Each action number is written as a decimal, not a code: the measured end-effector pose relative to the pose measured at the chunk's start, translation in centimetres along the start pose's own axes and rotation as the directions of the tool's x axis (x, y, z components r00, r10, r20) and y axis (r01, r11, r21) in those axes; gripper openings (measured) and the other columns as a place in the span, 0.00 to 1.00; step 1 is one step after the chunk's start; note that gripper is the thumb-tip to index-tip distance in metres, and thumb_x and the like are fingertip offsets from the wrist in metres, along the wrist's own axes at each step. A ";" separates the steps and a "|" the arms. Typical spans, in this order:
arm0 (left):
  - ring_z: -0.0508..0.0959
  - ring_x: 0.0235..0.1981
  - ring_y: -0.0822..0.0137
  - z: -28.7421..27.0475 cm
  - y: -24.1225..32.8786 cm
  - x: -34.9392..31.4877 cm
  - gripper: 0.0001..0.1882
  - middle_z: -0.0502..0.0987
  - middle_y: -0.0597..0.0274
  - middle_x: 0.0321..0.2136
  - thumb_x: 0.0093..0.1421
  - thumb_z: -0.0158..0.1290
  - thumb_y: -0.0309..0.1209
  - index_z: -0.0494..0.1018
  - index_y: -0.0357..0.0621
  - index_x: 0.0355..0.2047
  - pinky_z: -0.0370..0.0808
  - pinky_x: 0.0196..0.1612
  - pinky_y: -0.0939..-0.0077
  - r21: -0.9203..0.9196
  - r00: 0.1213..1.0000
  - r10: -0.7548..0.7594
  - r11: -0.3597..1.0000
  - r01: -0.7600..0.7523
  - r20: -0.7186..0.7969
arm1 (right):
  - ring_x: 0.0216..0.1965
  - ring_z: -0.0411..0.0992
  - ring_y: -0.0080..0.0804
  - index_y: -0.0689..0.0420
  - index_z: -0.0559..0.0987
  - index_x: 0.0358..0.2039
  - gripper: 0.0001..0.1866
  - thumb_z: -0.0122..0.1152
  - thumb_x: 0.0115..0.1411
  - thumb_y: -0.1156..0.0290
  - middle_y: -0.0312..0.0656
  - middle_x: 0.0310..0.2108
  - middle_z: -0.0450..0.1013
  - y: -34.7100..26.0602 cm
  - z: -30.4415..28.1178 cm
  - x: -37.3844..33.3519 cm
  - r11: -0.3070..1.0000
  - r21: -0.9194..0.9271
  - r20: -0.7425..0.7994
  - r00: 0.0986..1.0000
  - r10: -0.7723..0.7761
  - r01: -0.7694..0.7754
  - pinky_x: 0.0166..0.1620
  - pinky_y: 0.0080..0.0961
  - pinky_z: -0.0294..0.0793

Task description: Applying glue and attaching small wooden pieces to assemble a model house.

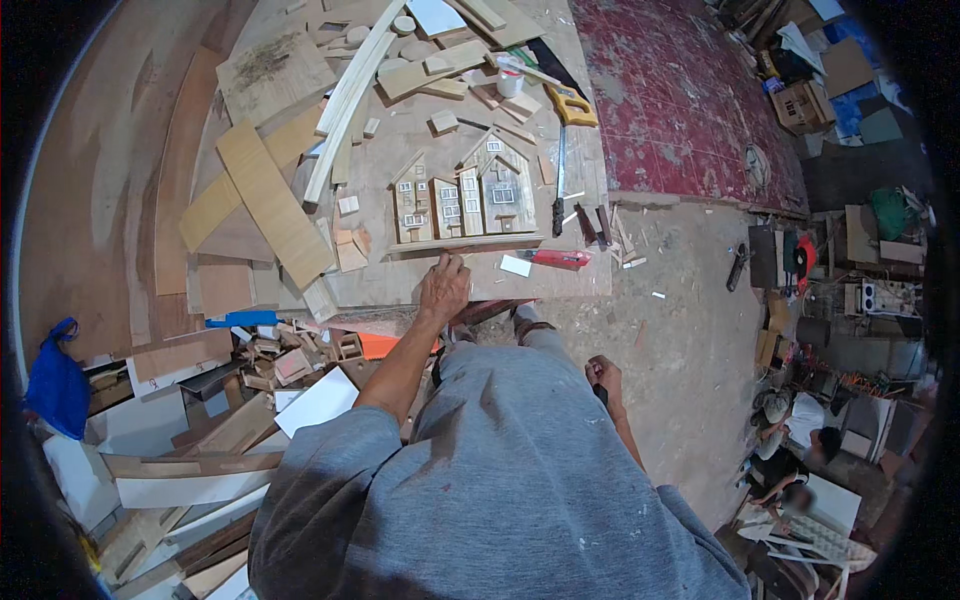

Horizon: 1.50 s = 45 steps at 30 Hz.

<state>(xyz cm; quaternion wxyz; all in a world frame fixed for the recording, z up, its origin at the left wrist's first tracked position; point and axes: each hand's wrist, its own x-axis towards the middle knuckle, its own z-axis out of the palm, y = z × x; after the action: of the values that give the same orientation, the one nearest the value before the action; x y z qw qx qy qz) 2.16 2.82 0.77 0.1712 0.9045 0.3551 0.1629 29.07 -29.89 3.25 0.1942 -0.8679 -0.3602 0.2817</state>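
Note:
A miniature wooden house front [470, 200], with gabled pieces and small white-framed windows, lies on the worktable near its front edge. A long wooden strip [465, 243] runs along its base. Close below that strip, my left hand [445, 285] rests at the table edge with bent fingers; what is under them is hidden. My right hand [604, 376] hangs beside my body, away from the table. Its fingers are curled around a small dark thing that I cannot make out. A red-handled cutter [560, 259] and a small white card [516, 265] lie right of my left hand.
A yellow-handled handsaw [572, 106], a white cup [510, 80] and plywood boards [275, 205] occupy the worktable [390, 290]. Wood scraps [215, 440] pile up at the lower left. Two people [800, 450] are at the far right, beyond the concrete floor [690, 290].

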 end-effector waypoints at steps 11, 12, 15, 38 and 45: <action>0.73 0.46 0.55 -1.2 -2.5 -1.4 0.10 0.71 0.54 0.40 0.51 0.56 0.30 0.76 0.38 0.32 0.78 0.41 0.61 0.190 0.993 -0.114 0.975 0.112 0.000 | 0.29 0.76 0.47 0.62 0.80 0.37 0.10 0.62 0.57 0.70 0.52 0.26 0.76 -1.3 -2.0 1.7 1.000 -0.028 -0.010 1.000 -0.010 0.010 0.36 0.36 0.75; 0.73 0.46 0.54 -1.6 -3.0 -1.7 0.10 0.71 0.53 0.42 0.52 0.56 0.31 0.76 0.38 0.32 0.78 0.42 0.59 0.172 0.988 -0.152 0.974 0.150 -0.002 | 0.29 0.76 0.47 0.62 0.80 0.37 0.10 0.62 0.57 0.70 0.52 0.26 0.75 -1.3 -2.1 2.2 0.999 -0.018 -0.025 0.999 -0.031 0.031 0.36 0.37 0.75; 0.72 0.48 0.51 -3.5 -3.6 -2.7 0.12 0.71 0.51 0.44 0.54 0.57 0.31 0.74 0.38 0.36 0.76 0.44 0.54 0.098 0.951 -0.308 0.947 0.307 0.001 | 0.31 0.75 0.49 0.63 0.79 0.37 0.11 0.62 0.56 0.71 0.52 0.27 0.75 -3.7 -2.8 4.7 0.996 -0.029 -0.020 0.996 -0.090 0.090 0.37 0.38 0.74; 0.77 0.44 0.44 -6.5 -7.5 0.7 0.16 0.75 0.46 0.42 0.56 0.54 0.19 0.75 0.34 0.47 0.75 0.49 0.56 -0.068 0.856 -0.516 0.854 0.516 0.023 | 0.35 0.75 0.46 0.54 0.82 0.29 0.06 0.62 0.56 0.66 0.42 0.29 0.74 -17.6 1.7 24.3 0.757 -0.224 0.161 0.789 -0.593 0.614 0.40 0.45 0.73; 0.77 0.44 0.45 -6.9 -7.8 0.8 0.16 0.75 0.47 0.41 0.56 0.54 0.19 0.76 0.35 0.46 0.75 0.49 0.57 -0.130 0.857 -0.513 0.847 0.515 0.050 | 0.34 0.75 0.46 0.55 0.81 0.29 0.06 0.61 0.56 0.67 0.43 0.29 0.74 -17.3 1.8 24.4 0.781 -0.195 0.144 0.805 -0.576 0.594 0.39 0.46 0.72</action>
<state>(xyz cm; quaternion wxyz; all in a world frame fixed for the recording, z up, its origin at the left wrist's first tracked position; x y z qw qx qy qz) -4.71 10.06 3.68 0.2736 0.7634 0.5707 0.1293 33.27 -0.20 2.68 0.1558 -0.7183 -0.6490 0.1967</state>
